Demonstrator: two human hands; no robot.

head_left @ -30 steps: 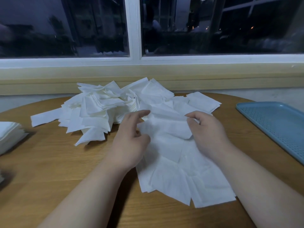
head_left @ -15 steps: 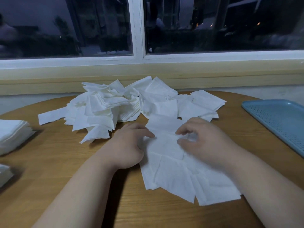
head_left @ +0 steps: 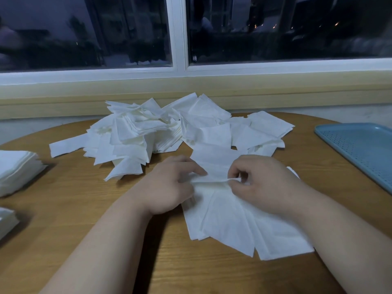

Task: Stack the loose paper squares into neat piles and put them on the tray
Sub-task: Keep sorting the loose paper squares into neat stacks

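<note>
Fingers (head_left: 236, 166), right hand (head_left: 263, 183): pinch thin creased paper square (head_left: 214, 164) | tray (head_left: 360, 145): perforated blue

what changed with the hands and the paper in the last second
Both hands drew back from the heap's edge onto the fanned white paper squares. The right hand now pinches a raised edge of the top square, and the left hand grips its other end. The loose paper heap, blue perforated tray and left-side stacks stayed put.
</note>
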